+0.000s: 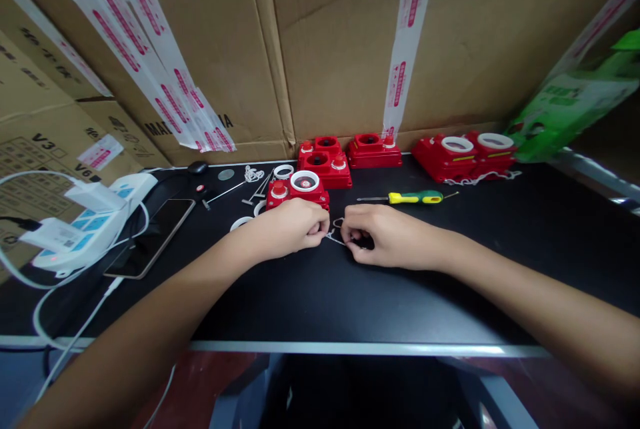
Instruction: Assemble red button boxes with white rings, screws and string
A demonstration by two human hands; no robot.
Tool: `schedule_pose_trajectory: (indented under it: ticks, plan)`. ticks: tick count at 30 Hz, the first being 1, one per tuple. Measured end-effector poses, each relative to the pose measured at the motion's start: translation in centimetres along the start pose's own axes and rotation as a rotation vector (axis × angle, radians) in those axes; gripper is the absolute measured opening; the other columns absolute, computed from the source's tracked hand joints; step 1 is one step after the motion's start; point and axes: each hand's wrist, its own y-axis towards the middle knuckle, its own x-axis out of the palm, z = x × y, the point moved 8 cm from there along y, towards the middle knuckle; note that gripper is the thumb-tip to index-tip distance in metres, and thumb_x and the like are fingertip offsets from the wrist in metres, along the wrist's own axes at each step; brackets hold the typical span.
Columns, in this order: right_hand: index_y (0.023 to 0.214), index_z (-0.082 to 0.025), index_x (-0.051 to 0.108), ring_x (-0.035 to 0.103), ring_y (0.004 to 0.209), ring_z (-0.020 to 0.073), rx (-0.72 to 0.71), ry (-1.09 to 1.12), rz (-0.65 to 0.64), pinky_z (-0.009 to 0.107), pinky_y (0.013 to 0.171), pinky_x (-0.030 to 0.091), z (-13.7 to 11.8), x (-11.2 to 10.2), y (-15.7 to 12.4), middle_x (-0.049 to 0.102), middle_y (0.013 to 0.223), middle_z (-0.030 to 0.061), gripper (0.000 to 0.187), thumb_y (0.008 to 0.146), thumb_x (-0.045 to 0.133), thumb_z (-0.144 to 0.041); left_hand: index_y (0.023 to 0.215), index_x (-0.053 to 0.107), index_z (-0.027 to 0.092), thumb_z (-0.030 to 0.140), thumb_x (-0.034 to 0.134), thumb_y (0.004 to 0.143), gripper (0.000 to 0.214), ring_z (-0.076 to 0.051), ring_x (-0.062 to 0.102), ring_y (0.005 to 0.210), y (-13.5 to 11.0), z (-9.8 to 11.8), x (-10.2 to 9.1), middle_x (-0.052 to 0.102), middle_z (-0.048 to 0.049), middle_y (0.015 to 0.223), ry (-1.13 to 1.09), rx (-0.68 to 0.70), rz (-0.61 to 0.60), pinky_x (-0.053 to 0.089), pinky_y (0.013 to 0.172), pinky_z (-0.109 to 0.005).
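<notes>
Between my two hands stretches a thin white cord [336, 238], with a small loop beside my right fingers. My left hand [300, 228] is closed, thumb and fingers pinching one end of the cord. Closed on the other side of it is my right hand [375, 236], its fingertips pressed together. Both hands are low over the black table. Just behind my left hand is a red box [300, 190] with a white ring around a round window and a red knob; my hand hides its lower front. White rings [284, 172] lie beside it.
More red boxes [325, 166] stand along the cardboard wall, two with white rings [457, 144] at right. A yellow-green screwdriver [415, 197] lies behind my right hand. T-shaped metal rods [225, 194], a phone [153, 238] and a cabled power strip [100, 216] occupy the left.
</notes>
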Motion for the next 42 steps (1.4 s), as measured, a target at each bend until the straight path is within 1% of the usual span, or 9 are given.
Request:
schedule_pose_trajectory:
  ticks: [5, 8, 12, 16, 20, 24, 32, 38, 42]
  plan:
    - [0.106, -0.017, 0.073, 0.06, 0.078, 0.0173, 0.053, 0.082, 0.175, 0.031, 0.073, 0.048, 0.8, -1.9, -0.2, 0.067, 0.095, 0.0055, 0.013, 0.096, 0.066, -0.022, 0.079, 0.067, 0.017, 0.007, 0.067, 0.077, 0.011, -0.01, 0.06, 0.062, 0.0, -0.1, -0.8, 0.064, 0.0046, 0.069, -0.208, -0.062, 0.139, 0.043, 0.061, -0.02]
    - [0.112, -0.017, 0.075, 0.06, 0.075, 0.0154, 0.06, 0.262, 0.22, 0.029, 0.07, 0.049, 0.9, -2.3, -0.3, 0.072, 0.098, 0.0056, 0.022, 0.098, 0.07, -0.034, 0.08, 0.066, 0.017, 0.011, 0.068, 0.079, 0.007, -0.008, 0.058, 0.058, -0.4, 0.7, -2.2, 0.06, 0.0063, 0.065, -0.317, -0.064, 0.252, 0.044, 0.059, -0.018]
    - [0.11, -0.018, 0.077, 0.061, 0.071, 0.0143, 0.085, 0.542, 0.264, 0.027, 0.065, 0.049, 0.4, -2.6, -0.5, 0.074, 0.088, 0.003, 0.03, 0.094, 0.079, -0.044, 0.081, 0.067, 0.016, 0.013, 0.07, 0.079, 0.005, -0.006, 0.053, 0.054, -0.9, 1.9, -3.8, 0.058, 0.0064, 0.063, -0.376, -0.048, 0.335, 0.042, 0.055, -0.017]
    - [0.104, -0.018, 0.078, 0.066, 0.067, 0.0139, 0.114, 0.723, 0.308, 0.027, 0.067, 0.054, 0.4, -2.6, -0.8, 0.075, 0.083, 0.0018, 0.029, 0.091, 0.083, -0.044, 0.078, 0.067, 0.016, 0.014, 0.07, 0.079, 0.004, -0.005, 0.051, 0.052, -1.2, 2.6, -4.4, 0.056, 0.0063, 0.061, -0.402, -0.055, 0.355, 0.039, 0.051, -0.016]
    - [0.096, -0.018, 0.08, 0.066, 0.062, 0.0127, 0.103, 0.794, 0.335, 0.026, 0.062, 0.055, 0.2, -2.7, -0.9, 0.077, 0.082, 0.0023, 0.027, 0.087, 0.088, -0.043, 0.079, 0.066, 0.016, 0.013, 0.069, 0.081, 0.005, -0.006, 0.052, 0.052, -1.2, 2.9, -4.2, 0.055, 0.0061, 0.06, -0.434, -0.045, 0.324, 0.039, 0.05, -0.016]
    - [0.094, -0.018, 0.08, 0.067, 0.059, 0.0121, 0.09, 0.859, 0.376, 0.026, 0.06, 0.055, -0.7, -2.9, -1.1, 0.079, 0.081, 0.0025, 0.027, 0.086, 0.09, -0.042, 0.089, 0.068, 0.016, 0.014, 0.065, 0.085, 0.006, -0.007, 0.056, 0.058, -1.3, 3.3, -4.1, 0.064, 0.0017, 0.074, -0.462, -0.011, 0.299, 0.045, 0.054, -0.019]
    - [0.09, -0.023, 0.078, 0.07, 0.06, 0.0138, -0.012, 0.76, 0.559, 0.03, 0.06, 0.06, -2.8, -4.4, -2.8, 0.078, 0.082, 0.001, 0.02, 0.087, 0.09, -0.039, 0.088, 0.072, 0.021, 0.015, 0.071, 0.086, 0.007, -0.012, 0.064, 0.067, -2.4, 5.1, -5.5, 0.07, -0.0009, 0.082, -0.419, 0.089, 0.527, 0.053, 0.056, -0.023]
    - [0.095, -0.023, 0.078, 0.075, 0.064, 0.0151, -0.119, 0.668, 0.62, 0.03, 0.06, 0.064, -4.2, -4.9, -3.7, 0.08, 0.086, 0.0026, 0.007, 0.093, 0.084, -0.026, 0.085, 0.071, 0.024, 0.015, 0.073, 0.083, 0.009, -0.013, 0.064, 0.066, -3.4, 6.9, -6.4, 0.07, 0.0003, 0.078, -0.214, 0.2, 0.671, 0.054, 0.057, -0.026]
    - [0.097, -0.023, 0.078, 0.073, 0.062, 0.0141, -0.23, 0.532, 0.66, 0.027, 0.057, 0.063, -5.3, -5.5, -4.0, 0.08, 0.084, 0.0016, 0.009, 0.092, 0.085, -0.022, 0.087, 0.072, 0.023, 0.013, 0.073, 0.081, 0.011, -0.013, 0.066, 0.065, -4.0, 7.7, -6.7, 0.072, 0.0002, 0.078, -0.165, 0.286, 0.758, 0.055, 0.057, -0.025]
